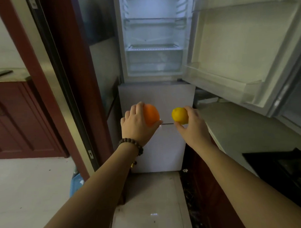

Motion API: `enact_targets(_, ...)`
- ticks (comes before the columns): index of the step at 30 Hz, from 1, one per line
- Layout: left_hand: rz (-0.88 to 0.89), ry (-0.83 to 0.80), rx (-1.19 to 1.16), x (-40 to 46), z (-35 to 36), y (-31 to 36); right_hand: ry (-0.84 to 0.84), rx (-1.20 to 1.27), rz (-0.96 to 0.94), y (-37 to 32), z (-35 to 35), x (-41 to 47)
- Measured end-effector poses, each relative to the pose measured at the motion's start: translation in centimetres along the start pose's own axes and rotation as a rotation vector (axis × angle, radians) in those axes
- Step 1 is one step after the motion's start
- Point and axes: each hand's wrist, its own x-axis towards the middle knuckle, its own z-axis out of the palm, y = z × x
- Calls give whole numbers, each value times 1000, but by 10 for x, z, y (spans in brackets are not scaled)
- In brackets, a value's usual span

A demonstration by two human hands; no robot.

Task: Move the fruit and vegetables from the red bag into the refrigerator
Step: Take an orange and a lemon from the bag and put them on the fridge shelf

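Observation:
My left hand [135,122] grips an orange fruit [152,116], fingers curled over its top. In my right hand [193,124] is a smaller yellow citrus fruit [179,115], held between thumb and fingers. Both hands are stretched out in front of the refrigerator [157,103], level with its closed lower doors. The upper compartment [154,44] stands open, and its glass shelves and bottom drawer look bare. The red bag is not in view.
The open upper door [247,44] swings out to the right above a pale counter [234,127]. A black stove [288,169] sits at the right edge. A dark red door frame [66,83] and cabinet [15,117] stand on the left. The floor is tiled.

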Motion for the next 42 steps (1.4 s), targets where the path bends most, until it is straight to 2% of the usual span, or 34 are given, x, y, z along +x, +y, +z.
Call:
enact_targets(8, -4, 34, -22, 144, 48, -3, 27, 19, -46, 29, 39, 151)
enact_targets(17, 38, 121, -48, 270, 81, -19, 40, 18, -90, 49, 81, 273)
enact_targets(24, 40, 91, -118, 370, 126, -46, 62, -8, -114, 61, 124, 367)
enact_targets(37, 144, 204, -254, 624, 181, -96, 100, -48, -118, 73, 210, 599)
enact_targets(42, 123, 162, -215, 694, 201, -108, 103, -104, -113, 84, 233, 671)
